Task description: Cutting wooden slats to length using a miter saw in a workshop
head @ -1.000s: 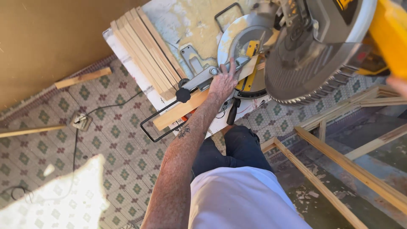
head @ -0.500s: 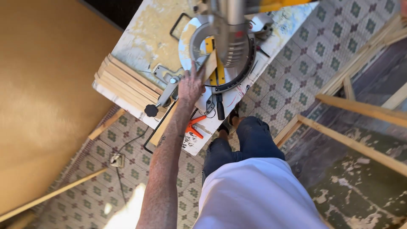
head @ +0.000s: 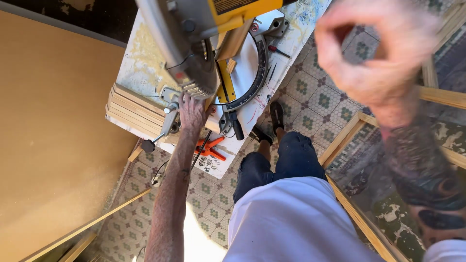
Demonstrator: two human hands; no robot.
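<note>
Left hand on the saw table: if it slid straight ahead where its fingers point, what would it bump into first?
Probably the saw blade guard. The left hand points up the table toward it, with its fingertips nearly beneath the toothed edge, though depth is unclear.

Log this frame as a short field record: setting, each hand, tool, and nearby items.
setting: patterned tile floor, white worktable
left hand: flat on a wood strip at the saw base, beside the blade guard
right hand: raised near the camera, blurred, nothing visibly in its grip
tool: mitre saw, yellow and grey
nearby: stacked wood strips; orange clamp; wooden frame on the floor
</note>
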